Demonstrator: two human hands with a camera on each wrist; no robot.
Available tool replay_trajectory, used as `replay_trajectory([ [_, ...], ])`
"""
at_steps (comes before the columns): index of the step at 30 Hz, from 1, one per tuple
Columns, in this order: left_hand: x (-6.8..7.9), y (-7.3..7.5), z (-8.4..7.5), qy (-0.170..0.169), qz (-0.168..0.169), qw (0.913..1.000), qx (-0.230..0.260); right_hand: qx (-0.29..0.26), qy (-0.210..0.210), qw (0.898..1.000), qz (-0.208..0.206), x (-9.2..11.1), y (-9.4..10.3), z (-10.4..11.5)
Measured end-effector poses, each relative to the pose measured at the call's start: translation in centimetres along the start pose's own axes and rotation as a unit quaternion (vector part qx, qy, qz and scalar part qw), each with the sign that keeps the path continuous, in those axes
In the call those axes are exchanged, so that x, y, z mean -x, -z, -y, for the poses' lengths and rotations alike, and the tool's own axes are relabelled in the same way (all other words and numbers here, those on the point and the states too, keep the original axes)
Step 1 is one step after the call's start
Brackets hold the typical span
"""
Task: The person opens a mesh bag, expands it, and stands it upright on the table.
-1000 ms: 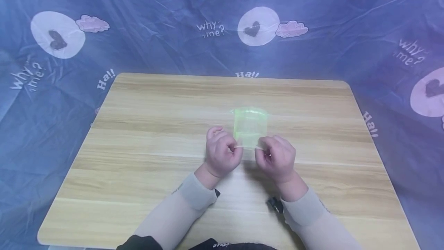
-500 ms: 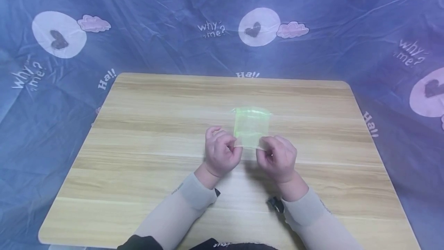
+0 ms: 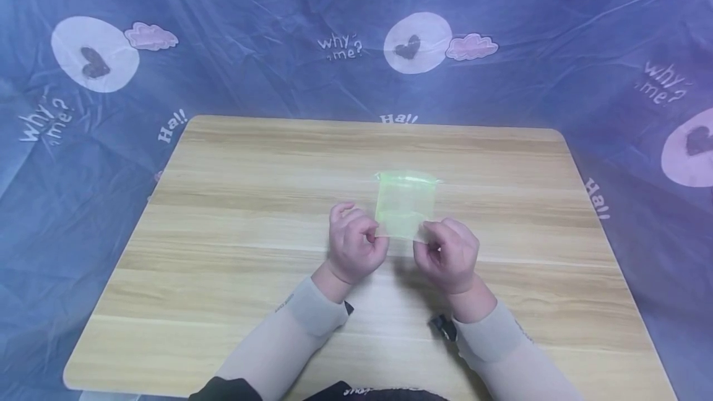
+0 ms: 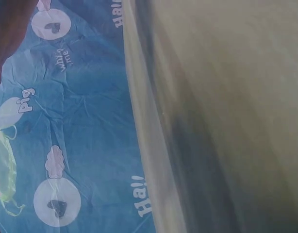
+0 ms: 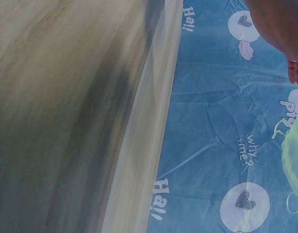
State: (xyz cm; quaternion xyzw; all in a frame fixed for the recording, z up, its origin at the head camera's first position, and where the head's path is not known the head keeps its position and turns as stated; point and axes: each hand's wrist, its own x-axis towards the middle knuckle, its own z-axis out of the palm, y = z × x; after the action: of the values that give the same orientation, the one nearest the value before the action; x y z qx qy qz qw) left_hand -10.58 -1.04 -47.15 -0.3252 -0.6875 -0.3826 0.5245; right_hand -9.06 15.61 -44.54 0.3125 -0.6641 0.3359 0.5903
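Note:
A sheer, pale green drawstring pouch [image 3: 405,203] is spread flat between my two hands, over the middle of the table. My left hand [image 3: 356,245] pinches its near left corner between thumb and index finger. At the near right corner, my right hand [image 3: 449,256] pinches it the same way. In the left wrist view, part of the pouch [image 4: 2,167] shows at the left edge with thin cord loops. The right wrist view catches the pouch [image 5: 295,155] at its right edge, also with cord loops. Nothing is visible inside it.
The wooden table [image 3: 234,172] has rounded corners and a light grain. Behind and beside it hangs a blue printed cloth [image 3: 267,48]. Grey bands [image 3: 319,307] wrap both wrists.
My right hand has shifted slightly right, and the pouch is stretched a little wider. My left hand has barely moved; both hands keep their pinch.

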Motion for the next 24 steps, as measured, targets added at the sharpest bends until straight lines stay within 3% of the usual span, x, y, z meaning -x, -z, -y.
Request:
replay_trajectory([
  [9,-0.71,0.18,-0.02,-0.058,-0.013,0.9981,-0.011,-0.048,-0.015,0.998,-0.026,-0.05,-0.03,-0.01],
  [14,-0.84,0.27,0.16,-0.069,-0.018,0.9974,-0.009,-0.064,0.005,0.997,-0.047,-0.57,-0.46,-0.16],
  [19,-0.85,0.4,0.4,-0.073,-0.01,0.9973,-0.006,-0.072,0.013,0.997,-0.031,-0.92,-0.38,-0.15],
  [24,-0.9,0.5,0.55,-0.08,-0.01,0.9966,-0.013,-0.033,0.028,0.999,-0.015,-0.95,-0.09,-0.15],
])
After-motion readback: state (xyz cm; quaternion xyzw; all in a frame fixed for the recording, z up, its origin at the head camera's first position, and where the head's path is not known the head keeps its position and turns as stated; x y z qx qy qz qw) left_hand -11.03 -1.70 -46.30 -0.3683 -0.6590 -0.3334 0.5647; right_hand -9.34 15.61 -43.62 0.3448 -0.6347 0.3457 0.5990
